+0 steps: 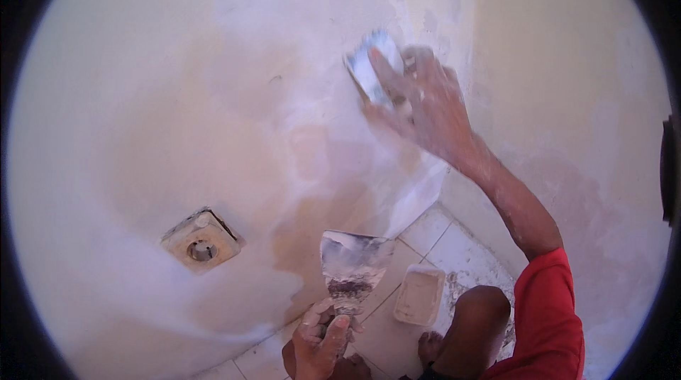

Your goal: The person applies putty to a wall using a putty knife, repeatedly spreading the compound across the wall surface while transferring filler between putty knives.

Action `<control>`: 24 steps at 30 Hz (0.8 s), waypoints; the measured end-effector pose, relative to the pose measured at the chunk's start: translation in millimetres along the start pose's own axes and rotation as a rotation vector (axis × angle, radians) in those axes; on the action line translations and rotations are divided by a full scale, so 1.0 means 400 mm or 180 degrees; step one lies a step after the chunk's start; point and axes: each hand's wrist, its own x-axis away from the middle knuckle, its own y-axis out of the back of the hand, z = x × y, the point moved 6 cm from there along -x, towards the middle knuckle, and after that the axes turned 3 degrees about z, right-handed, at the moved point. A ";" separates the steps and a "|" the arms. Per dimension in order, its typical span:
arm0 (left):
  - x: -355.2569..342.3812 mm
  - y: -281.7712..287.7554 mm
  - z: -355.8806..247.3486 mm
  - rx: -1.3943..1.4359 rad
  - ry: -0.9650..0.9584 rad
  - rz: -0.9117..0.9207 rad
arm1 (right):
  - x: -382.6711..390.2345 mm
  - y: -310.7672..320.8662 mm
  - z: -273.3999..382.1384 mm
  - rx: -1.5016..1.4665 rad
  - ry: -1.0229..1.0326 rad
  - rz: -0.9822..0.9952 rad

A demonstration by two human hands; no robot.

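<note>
Up on the wall [241, 89], my right hand [434, 107] grips a flat putty scraper [369, 71] with a pale bluish blade. The blade lies against or very close to the plaster; the hand is slightly blurred. My left hand [323, 343] is low in the picture, closed around the handle of a putty knife [355, 259]. Its wide metal blade points upward and carries smears of putty. Whitish and beige patches of filler cover the wall around both tools. Dust coats the fingers of both hands.
A plaster-smeared square wall socket [203, 244] juts from the wall at lower left. On the tiled floor [383, 323] stands a small rectangular putty tray [420, 296], beside my bent knee [479, 316]. A second wall [567, 96] meets the first at right; a dark object [667, 171] sits at the right edge.
</note>
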 end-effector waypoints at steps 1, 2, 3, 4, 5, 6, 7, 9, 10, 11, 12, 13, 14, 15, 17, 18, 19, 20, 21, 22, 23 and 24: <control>0.004 0.006 -0.001 0.0010 -0.0027 -0.0036 | 0.020 0.003 0.006 -0.0051 0.0012 -0.0005; 0.005 0.012 0.002 0.0013 -0.0028 -0.0058 | 0.040 0.008 0.004 -0.0102 0.0035 0.0123; 0.006 0.019 0.009 -0.0051 0.0046 -0.0088 | 0.044 0.010 0.006 -0.0153 0.0060 0.0249; 0.006 0.021 0.017 -0.0110 0.0124 -0.0103 | 0.030 0.020 0.007 -0.0159 0.0072 0.0253; 0.005 0.021 0.015 -0.0096 0.0126 -0.0111 | 0.006 0.043 0.001 -0.0222 0.0015 0.0018; 0.002 0.018 0.011 -0.0123 0.0218 -0.0103 | -0.018 0.058 -0.006 -0.0288 -0.0040 -0.0219; -0.001 0.017 0.013 -0.0143 0.0314 -0.0057 | -0.044 0.057 -0.011 -0.0256 -0.0035 -0.0206; -0.004 0.018 0.019 -0.0043 0.0337 -0.0035 | -0.085 0.068 0.009 -0.0137 0.0409 -0.0739; 0.000 0.018 0.019 0.0043 0.0350 -0.0069 | -0.088 0.062 0.023 -0.0165 0.0431 -0.0732; 0.003 0.017 0.021 0.0059 0.0353 -0.0099 | -0.086 0.048 0.036 -0.0049 0.0370 -0.0597; 0.005 0.014 0.024 0.0061 0.0349 -0.0114 | -0.078 0.036 0.046 0.0068 0.0308 -0.0460; 0.012 0.019 0.022 0.0046 0.0343 -0.0167 | -0.053 0.028 0.063 0.0004 0.0326 -0.0461; 0.018 0.021 0.017 0.0049 0.0337 -0.0216 | -0.016 0.019 0.068 -0.0031 0.0270 -0.0237; 0.022 0.021 0.009 0.0026 0.0318 -0.0204 | 0.013 0.014 0.068 -0.0063 0.0215 -0.0013; 0.025 0.014 -0.009 0.0010 0.0293 -0.0203 | 0.048 0.042 0.048 -0.0134 0.0182 0.0044; 0.027 0.009 -0.018 -0.0014 0.0328 -0.0194 | 0.048 0.052 0.040 -0.0176 0.0137 0.0105; 0.025 0.003 -0.023 -0.0038 0.0370 -0.0170 | 0.031 0.063 0.032 -0.0185 0.0151 0.0107; 0.022 0.006 -0.021 -0.0026 0.0369 -0.0181 | 0.003 0.083 0.015 -0.0302 -0.0039 -0.0114; 0.016 0.005 -0.022 0.0008 0.0278 -0.0094 | -0.026 0.102 0.001 -0.0418 -0.0226 -0.0335; 0.013 0.010 -0.018 0.0043 0.0191 -0.0011 | -0.060 0.106 0.018 -0.0426 -0.0207 -0.0325; 0.013 0.017 -0.008 0.0064 0.0190 -0.0003 | -0.096 0.111 0.031 -0.0667 -0.0503 -0.0335; 0.014 0.022 -0.001 0.0149 0.0103 0.0024 | -0.121 0.105 0.040 -0.0910 -0.0797 -0.0347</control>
